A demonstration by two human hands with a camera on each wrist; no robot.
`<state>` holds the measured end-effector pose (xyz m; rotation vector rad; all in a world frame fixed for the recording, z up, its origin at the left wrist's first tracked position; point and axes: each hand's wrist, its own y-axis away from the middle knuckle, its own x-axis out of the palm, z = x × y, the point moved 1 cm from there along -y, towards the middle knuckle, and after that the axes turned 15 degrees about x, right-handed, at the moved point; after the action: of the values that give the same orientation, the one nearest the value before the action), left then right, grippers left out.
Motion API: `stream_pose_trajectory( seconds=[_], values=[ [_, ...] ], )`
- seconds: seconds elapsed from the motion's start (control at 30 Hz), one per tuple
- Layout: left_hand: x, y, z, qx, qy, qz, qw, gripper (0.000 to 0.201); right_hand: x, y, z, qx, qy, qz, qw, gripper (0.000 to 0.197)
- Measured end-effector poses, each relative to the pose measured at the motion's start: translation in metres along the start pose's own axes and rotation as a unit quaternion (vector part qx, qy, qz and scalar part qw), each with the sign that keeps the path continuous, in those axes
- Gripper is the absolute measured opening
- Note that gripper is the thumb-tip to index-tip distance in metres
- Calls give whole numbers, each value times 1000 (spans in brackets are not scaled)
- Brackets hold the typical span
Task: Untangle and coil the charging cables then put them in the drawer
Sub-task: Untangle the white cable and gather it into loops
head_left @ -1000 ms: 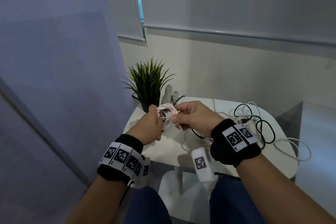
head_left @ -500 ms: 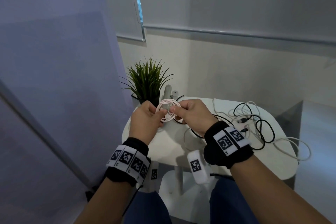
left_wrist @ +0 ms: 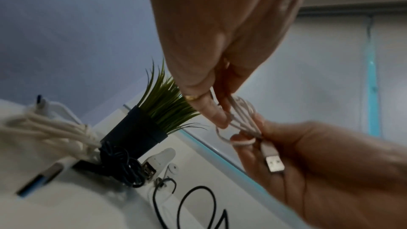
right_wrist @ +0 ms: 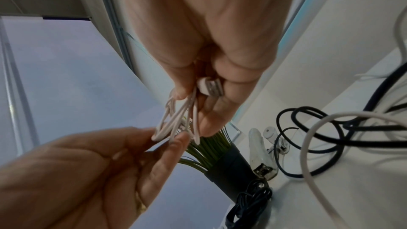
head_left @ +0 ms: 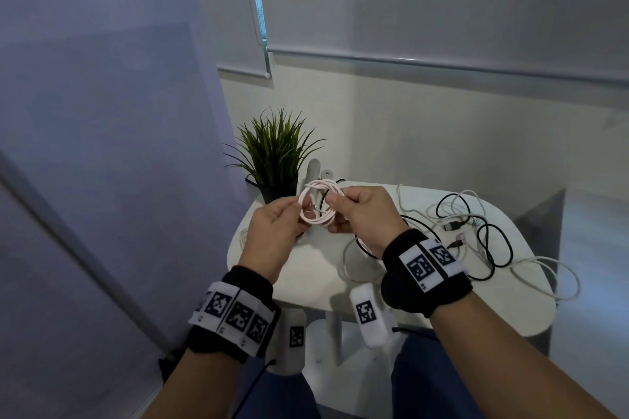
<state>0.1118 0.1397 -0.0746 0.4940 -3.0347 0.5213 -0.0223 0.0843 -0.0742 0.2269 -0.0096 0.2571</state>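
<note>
A pale pink-white cable, wound into a small coil point(head_left: 320, 184), hangs in the air above the left end of the white table point(head_left: 306, 279). My left hand point(head_left: 294, 211) pinches the coil's left side between thumb and fingers point(left_wrist: 220, 111). On the coil's right side, my right hand point(head_left: 335, 211) grips the strands. It also holds the cable's USB plug point(right_wrist: 210, 87) against its fingers. A loose tangle of black cable point(head_left: 490, 241) and white cable point(head_left: 544, 269) lies on the table's right half. No drawer is in view.
A potted green plant point(head_left: 275, 153) stands at the table's back left corner, just behind the hands. Beside its pot lie a bundled white cable point(left_wrist: 55, 131), a bundled black cable point(left_wrist: 118, 163) and a small white clip-like gadget point(right_wrist: 257, 142). A wall and blinds lie beyond.
Both hands have shifted slightly away from me with the coil. The coil has turned and now shows as a rounder ring. Both grips stay the same.
</note>
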Motion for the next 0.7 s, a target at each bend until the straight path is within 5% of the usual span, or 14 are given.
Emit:
stream_pose_trajectory(
  seconds=[0.23,0.43,0.57,0.7],
  values=[
    [-11,-8,0,-57,156,-5,986,14,2,3,3,9,-22,27,999,13],
    [-11,-9,-1,-96,181,-29,978,7,4,3,3,12,-44,11,999,14],
    [-13,-9,0,36,-5,-14,999,8,3,3,5,12,-34,17,999,14],
    [-16,-9,0,143,-119,38,982,14,1,4,4,6,4,10,1000,20]
  ],
)
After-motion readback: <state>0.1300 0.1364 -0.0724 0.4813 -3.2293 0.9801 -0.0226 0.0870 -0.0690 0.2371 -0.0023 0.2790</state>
